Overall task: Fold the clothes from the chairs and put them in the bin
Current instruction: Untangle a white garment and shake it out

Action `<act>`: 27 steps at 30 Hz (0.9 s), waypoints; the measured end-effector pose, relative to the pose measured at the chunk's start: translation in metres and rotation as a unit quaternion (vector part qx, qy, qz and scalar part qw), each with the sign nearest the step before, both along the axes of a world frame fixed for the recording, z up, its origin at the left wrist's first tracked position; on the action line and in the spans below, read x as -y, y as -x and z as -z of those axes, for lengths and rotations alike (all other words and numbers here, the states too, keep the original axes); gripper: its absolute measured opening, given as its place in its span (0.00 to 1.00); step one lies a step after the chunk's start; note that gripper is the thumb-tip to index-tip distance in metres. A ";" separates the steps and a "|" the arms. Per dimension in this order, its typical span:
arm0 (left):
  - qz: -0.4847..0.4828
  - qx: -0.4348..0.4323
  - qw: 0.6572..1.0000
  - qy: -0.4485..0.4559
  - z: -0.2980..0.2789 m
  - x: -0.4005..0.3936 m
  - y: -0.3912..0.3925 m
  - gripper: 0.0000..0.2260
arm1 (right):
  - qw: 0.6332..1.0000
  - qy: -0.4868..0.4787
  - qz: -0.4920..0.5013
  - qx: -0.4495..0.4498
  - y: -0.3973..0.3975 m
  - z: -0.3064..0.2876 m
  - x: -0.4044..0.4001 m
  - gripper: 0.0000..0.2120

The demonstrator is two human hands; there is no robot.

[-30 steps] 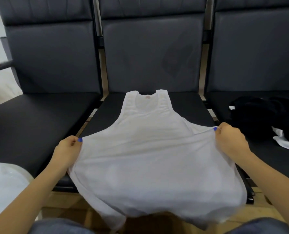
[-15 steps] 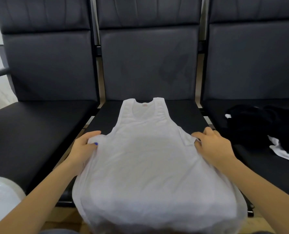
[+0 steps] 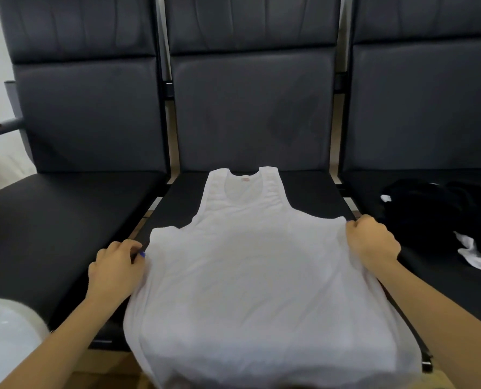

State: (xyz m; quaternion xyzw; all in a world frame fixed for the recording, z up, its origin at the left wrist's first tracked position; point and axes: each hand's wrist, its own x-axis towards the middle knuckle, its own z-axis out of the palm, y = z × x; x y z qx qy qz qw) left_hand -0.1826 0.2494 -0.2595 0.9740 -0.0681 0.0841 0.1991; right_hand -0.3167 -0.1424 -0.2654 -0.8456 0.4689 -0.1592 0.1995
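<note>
My left hand [image 3: 115, 266] has its fingers [image 3: 131, 246] curled, pinching the white tank top [image 3: 256, 276] at its left edge; my right hand [image 3: 372, 239] is clenched on the right edge. The top lies spread over the middle chair [image 3: 250, 113], centre frame, dark clothes [image 3: 441, 217] at right

White tank top [image 3: 250, 262] flat on middle chair [image 3: 312, 192], side edges in both hands [image 3: 115, 265].
</note>
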 end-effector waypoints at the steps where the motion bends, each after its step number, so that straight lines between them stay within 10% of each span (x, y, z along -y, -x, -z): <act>1: 0.007 -0.011 1.000 0.000 -0.003 -0.004 0.006 0.08 | 1.000 -0.004 -0.001 -0.004 0.001 -0.002 -0.001 0.16; 14: 0.048 -0.146 0.987 -0.050 -0.014 -0.038 0.093 0.19 | 0.950 -0.232 -0.143 -0.154 0.078 -0.037 -0.018 0.15; 20: 0.057 -0.092 0.991 -0.078 -0.001 -0.039 0.102 0.14 | 0.955 -0.249 -0.159 0.013 0.103 -0.039 -0.027 0.14; 24: 0.042 -0.144 0.988 0.043 0.002 -0.045 0.101 0.12 | 0.934 -0.326 -0.125 0.074 0.109 -0.039 -0.033 0.12; 27: -0.015 -0.294 0.897 0.329 -0.005 -0.051 0.103 0.09 | 0.932 -0.337 -0.103 0.088 0.109 -0.034 -0.036 0.11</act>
